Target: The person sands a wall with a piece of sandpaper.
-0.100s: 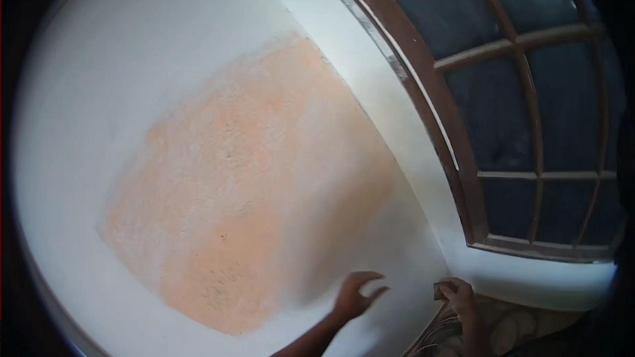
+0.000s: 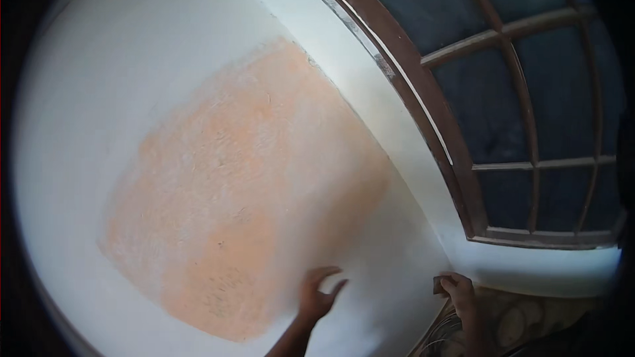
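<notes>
Both hands (image 2: 316, 300) are bare, as are the forearms (image 2: 292, 340), which narrow toward the wrists (image 2: 306, 318).

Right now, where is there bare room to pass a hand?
Across the white wall, between the left hand and right hand; also left of the orange patch. It is crowded at lower right, where the right hand holds a small brown piece above thin loops.

Patch (image 2: 218, 165) lies on wall (image 2: 73, 132), left of window (image 2: 489, 109). Left hand (image 2: 319, 294) sits before wall, right of patch's lower part; right hand (image 2: 460, 291) is well apart to its right, below window's lower left corner, piece (image 2: 438, 285) at its left side. Loops of line (image 2: 446, 330) lie beneath right hand.
</notes>
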### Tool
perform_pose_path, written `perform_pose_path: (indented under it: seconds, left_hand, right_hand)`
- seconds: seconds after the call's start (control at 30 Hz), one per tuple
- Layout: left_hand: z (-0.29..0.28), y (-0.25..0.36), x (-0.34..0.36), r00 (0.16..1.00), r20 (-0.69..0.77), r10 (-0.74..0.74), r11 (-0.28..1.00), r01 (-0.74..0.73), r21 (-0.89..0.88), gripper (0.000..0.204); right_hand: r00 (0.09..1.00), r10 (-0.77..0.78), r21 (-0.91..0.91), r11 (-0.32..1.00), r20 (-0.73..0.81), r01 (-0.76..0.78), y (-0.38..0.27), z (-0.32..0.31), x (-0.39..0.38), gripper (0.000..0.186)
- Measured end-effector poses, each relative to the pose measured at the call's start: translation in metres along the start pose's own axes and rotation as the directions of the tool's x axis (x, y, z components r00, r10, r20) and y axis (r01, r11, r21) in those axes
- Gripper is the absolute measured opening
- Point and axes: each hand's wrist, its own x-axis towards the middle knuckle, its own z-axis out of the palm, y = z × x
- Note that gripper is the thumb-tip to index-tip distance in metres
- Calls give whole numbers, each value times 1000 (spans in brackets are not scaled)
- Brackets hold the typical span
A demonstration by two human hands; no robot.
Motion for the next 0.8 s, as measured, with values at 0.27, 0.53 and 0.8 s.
perform_pose_path:
  seconds: [0.27, 0.53, 0.8]
  left_hand:
    - [-187, -83, -31, 909, -193, 369, 727, -153, 670, 63]
    - [-356, -117, -35, 822, -339, 458, 479, 93, 873, 71]
    - [-353, -118, -47, 774, -514, 370, 661, 170, 731, 79]
  right_hand:
    - [994, 109, -64, 992, 13, -108, 4, 78, -24, 29]
    - [878, -317, -335, 834, 359, 438, -43, 201, -13, 23]
    - [293, -806, -65, 304, 515, 951, -186, 439, -40, 26]
